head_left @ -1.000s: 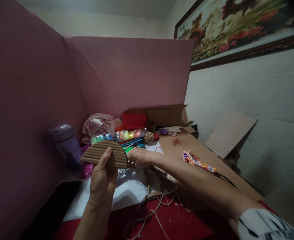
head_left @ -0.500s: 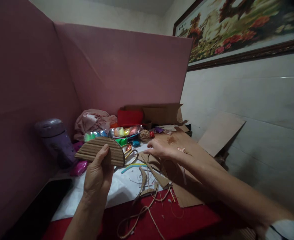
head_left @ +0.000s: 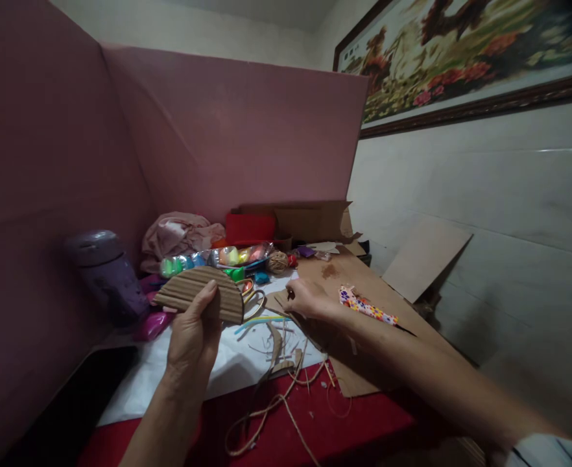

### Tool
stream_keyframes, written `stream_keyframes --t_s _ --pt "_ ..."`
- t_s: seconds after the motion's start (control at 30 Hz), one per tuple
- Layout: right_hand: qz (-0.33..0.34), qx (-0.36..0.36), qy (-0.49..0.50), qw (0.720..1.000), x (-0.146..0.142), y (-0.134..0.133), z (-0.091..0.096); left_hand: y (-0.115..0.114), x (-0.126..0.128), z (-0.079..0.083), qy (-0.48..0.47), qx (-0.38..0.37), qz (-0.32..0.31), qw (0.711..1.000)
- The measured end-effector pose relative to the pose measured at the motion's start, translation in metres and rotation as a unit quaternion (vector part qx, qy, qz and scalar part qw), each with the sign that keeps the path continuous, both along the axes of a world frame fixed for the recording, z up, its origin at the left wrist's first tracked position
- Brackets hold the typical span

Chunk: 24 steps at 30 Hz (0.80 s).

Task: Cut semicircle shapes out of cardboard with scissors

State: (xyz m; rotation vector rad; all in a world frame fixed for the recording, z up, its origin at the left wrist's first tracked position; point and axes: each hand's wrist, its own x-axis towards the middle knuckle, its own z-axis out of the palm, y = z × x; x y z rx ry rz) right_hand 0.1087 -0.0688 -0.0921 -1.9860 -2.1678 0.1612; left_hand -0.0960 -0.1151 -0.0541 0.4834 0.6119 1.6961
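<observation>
My left hand (head_left: 193, 344) pinches a half-round piece of corrugated cardboard (head_left: 189, 295) between thumb and fingers, its ridged face towards me. Over the pile of offcuts, my right hand (head_left: 308, 299) has its fingers curled in; a dark cardboard scrap (head_left: 312, 329) extends below it and seems to be in its grip, though the fingertips are partly hidden. Just behind the half-round piece lie scissors (head_left: 254, 303), only their handles showing. Curved cardboard trimmings (head_left: 275, 344) and loose twine (head_left: 271, 412) are scattered nearer to me.
A purple bottle (head_left: 104, 275) stands at the left, beside a pink packet (head_left: 152, 325). Bagged coloured clay (head_left: 232, 255) and a twine ball (head_left: 278, 262) lie behind. A large cardboard sheet (head_left: 364, 383) covers the right side, with flowered fabric (head_left: 364, 305) on it.
My right hand has curled its fingers in, and the cardboard scrap under it has shifted. Flowered fabric now shows beyond my right forearm. My left hand keeps its hold, almost still.
</observation>
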Motion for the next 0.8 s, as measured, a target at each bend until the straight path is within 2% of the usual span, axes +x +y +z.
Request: stream_keyframes --t_s 0.27,0.43,0.53,0.67,0.8 --pt "-0.040 0.025 0.096 0.994 0.011 0.017 -0.019 0.000 0.004 -0.006 0.034 0.003 -0.018 0.999" --pt "-0.037 0.057 0.161 0.985 0.010 0.025 -0.016 0.001 0.004 -0.012 0.052 0.004 -0.033 0.998" --pt "-0.017 0.103 0.171 0.980 0.013 0.018 0.000 0.000 0.006 -0.013 0.051 0.002 -0.023 0.998" --pt "-0.012 0.179 0.150 0.972 0.022 0.014 0.035 -0.002 0.007 -0.010 0.041 -0.019 -0.019 0.999" --pt "-0.020 0.244 0.123 0.962 0.024 0.038 0.075 -0.005 0.010 -0.010 0.039 -0.077 -0.027 0.996"
